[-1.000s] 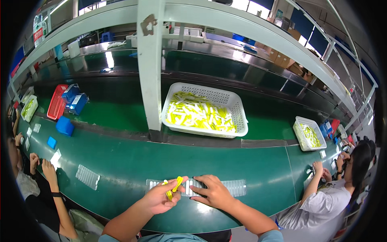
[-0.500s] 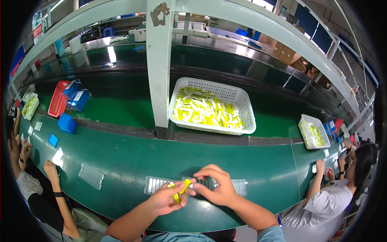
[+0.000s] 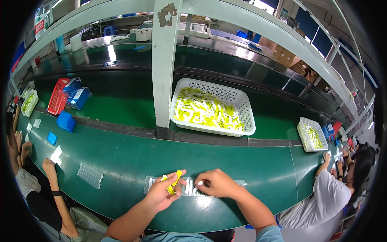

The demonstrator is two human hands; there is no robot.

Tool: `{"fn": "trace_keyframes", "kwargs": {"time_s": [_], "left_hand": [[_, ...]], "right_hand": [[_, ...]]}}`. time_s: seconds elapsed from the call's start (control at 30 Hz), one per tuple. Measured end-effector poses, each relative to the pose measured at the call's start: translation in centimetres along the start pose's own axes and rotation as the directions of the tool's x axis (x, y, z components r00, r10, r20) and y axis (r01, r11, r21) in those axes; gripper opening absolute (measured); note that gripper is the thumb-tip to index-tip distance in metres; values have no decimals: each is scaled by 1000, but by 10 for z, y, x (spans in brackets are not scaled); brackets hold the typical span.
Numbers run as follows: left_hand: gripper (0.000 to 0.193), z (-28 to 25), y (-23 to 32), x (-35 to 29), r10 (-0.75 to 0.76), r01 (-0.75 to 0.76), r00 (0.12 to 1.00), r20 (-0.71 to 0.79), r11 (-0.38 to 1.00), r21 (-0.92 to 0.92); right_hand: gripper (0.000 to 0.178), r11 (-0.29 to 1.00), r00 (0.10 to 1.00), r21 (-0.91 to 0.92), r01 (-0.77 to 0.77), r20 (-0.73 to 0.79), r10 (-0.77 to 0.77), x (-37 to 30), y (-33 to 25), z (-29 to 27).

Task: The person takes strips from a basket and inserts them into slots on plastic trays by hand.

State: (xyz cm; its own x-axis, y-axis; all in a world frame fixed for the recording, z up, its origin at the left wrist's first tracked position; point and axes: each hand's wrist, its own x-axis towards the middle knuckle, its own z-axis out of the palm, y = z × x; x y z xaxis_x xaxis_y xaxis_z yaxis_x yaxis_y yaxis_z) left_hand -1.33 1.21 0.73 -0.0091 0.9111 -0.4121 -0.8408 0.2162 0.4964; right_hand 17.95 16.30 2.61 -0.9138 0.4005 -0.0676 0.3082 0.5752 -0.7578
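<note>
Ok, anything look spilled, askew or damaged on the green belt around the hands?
Nothing spilled or broken stands out. The left hand holds yellow pieces; the right hand presses on the clear ribbed tray, which lies flat. A second clear tray sits slightly angled on the belt. The white basket holds its parts inside.
</note>
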Motion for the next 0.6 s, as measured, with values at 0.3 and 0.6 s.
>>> {"fn": "trace_keyframes", "kwargs": {"time_s": [0.3, 0.6], "left_hand": [[44, -1, 1, 0, -59, 59, 998, 20, 998, -13], [42, -7, -11, -2, -218, 196, 965, 144, 969, 151]], "right_hand": [[48, 993, 991, -49, 105, -75, -108, 8, 4, -2], [11, 933, 984, 337, 123, -160, -72, -1, -30, 5]]}}
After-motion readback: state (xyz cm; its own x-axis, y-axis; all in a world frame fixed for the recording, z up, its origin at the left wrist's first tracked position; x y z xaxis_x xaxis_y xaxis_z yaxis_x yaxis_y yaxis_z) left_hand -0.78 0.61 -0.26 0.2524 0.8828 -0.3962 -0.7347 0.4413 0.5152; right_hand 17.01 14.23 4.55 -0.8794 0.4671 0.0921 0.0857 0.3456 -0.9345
